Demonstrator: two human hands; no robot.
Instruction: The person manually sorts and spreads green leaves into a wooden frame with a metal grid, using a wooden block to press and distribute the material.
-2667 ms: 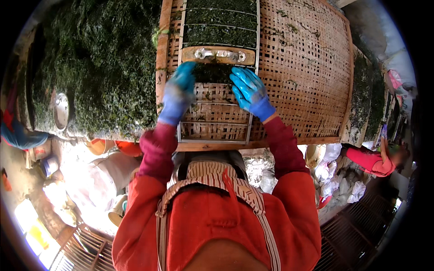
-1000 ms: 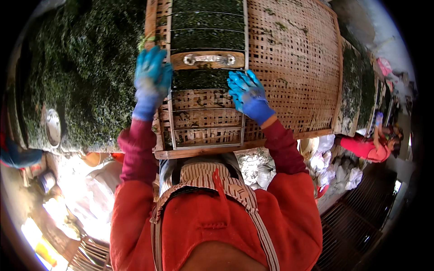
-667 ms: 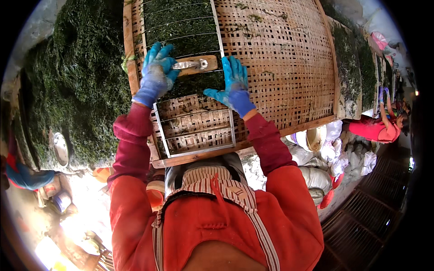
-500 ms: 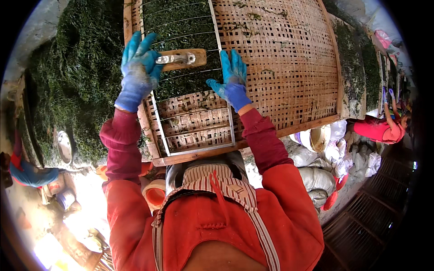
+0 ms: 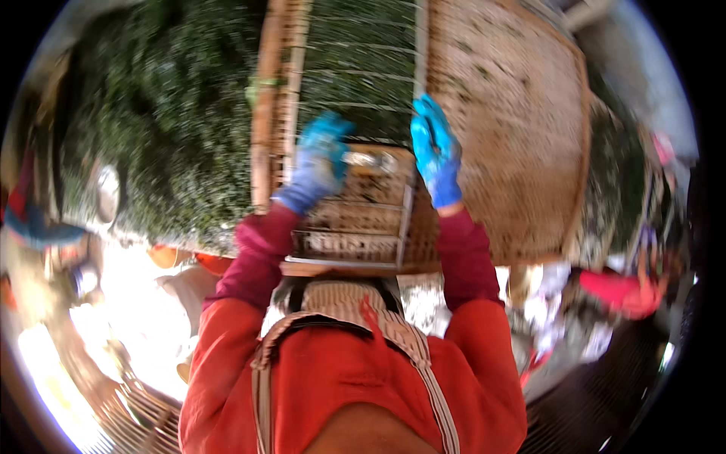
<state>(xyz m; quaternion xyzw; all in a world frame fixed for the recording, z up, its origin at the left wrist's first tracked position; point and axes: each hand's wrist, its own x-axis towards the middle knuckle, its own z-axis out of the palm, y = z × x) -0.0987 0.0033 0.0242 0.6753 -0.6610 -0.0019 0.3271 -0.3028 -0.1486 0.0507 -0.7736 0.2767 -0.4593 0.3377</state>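
Note:
Both my hands wear blue gloves and are over a long rectangular frame (image 5: 403, 219) with thin cross wires, lying on a woven mat (image 5: 507, 144). My left hand (image 5: 318, 159), smeared by motion, is at the left end of a wooden block with a metal handle (image 5: 370, 161) and seems to grip it there. The block sits at the near edge of the dark green shredded leafy or weedy stuff (image 5: 359, 64) that fills the far part of the frame. My right hand (image 5: 436, 151) lies along the frame's right rail, fingers stretched out and holding nothing.
A large heap of the green stuff (image 5: 174, 129) covers the left side, with a round shiny dish (image 5: 108, 193) near its front. More green stuff (image 5: 612, 166) lies beyond the mat on the right. Another person in red (image 5: 624, 291) is at far right, and bags lie below the mat.
The block has come toward me along the frame with my left hand, from on the green stuff to its near edge. My right hand still lies by the right rail. The whole view has shifted.

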